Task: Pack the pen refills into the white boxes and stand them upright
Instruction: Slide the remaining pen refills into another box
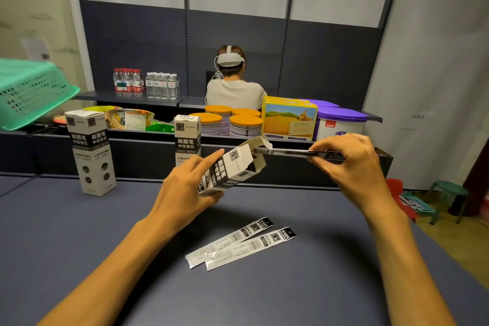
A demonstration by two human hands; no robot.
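a person's two bare arms reach forward over a dark blue-grey table (pixel 304 296). the left hand (pixel 185 190) grips a white box (pixel 232 167) with black print, thumb underneath and forefinger stretched along its top edge. the box is held above the table, tilted on its side, with its open end and raised flaps facing right.

the right hand (pixel 349 161) pinches a pack of pen refills (pixel 288 151) between curled fingers and thumb. the pack is held level, and its left tip is at the open mouth of the box, just reaching between the flaps.

two more refill packs (pixel 240 243) lie flat on the table nearer the person, between the two forearms. they lie side by side, touching and partly overlapping, both angled up toward the right.

two other white boxes stand upright farther back. a tall box (pixel 91 151), which looks like two stacked boxes, stands at the left on the table. a second upright box (pixel 187 137) stands behind the left hand, its lower part hidden by the fingers.

beyond the table edge is a low dark shelf with tins with orange lids (pixel 232 123), a yellow carton (pixel 289 120) and a tub with a purple lid (pixel 341 123). a green plastic basket (pixel 29 92) sits tilted at far left. water bottles (pixel 146 85) stand on a farther shelf, and another person (pixel 234 87) wearing a headset sits with their back turned.
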